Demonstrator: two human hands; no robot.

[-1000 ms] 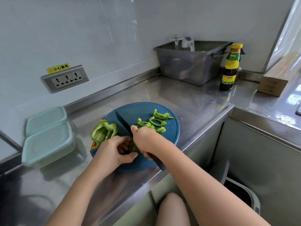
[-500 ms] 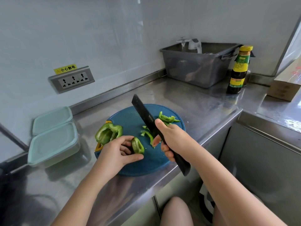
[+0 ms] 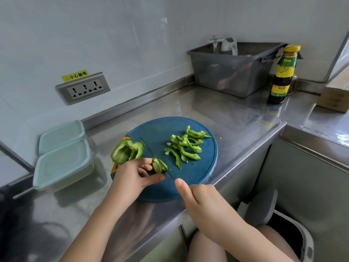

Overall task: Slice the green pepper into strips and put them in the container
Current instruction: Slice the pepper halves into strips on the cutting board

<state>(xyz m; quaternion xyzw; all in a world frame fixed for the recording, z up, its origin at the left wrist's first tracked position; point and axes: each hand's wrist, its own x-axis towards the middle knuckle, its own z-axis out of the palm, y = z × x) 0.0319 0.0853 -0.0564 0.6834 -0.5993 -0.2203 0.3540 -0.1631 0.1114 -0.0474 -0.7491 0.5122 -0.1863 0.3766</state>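
Observation:
A round blue cutting board (image 3: 160, 129) lies on the steel counter. Several green pepper strips (image 3: 184, 146) lie on its right part. A big hollow pepper half (image 3: 126, 152) sits at the board's left edge. My left hand (image 3: 132, 178) pinches a small pepper piece (image 3: 157, 166) against the board. My right hand (image 3: 204, 203) grips the handle of a black knife (image 3: 156, 158), whose blade stands edge-down on the small piece. Two pale green containers (image 3: 63, 163) with lids sit left of the board.
A grey plastic tub (image 3: 232, 72) and a dark sauce bottle (image 3: 281, 74) stand at the back right. A cardboard box (image 3: 334, 97) lies at the far right. A wall socket (image 3: 83, 87) is behind. A bin (image 3: 290, 229) stands below the counter edge.
The knife was lifted with its flat side showing; now it has come down edge-on onto the small piece held by my left hand. The strips lie spread to the right.

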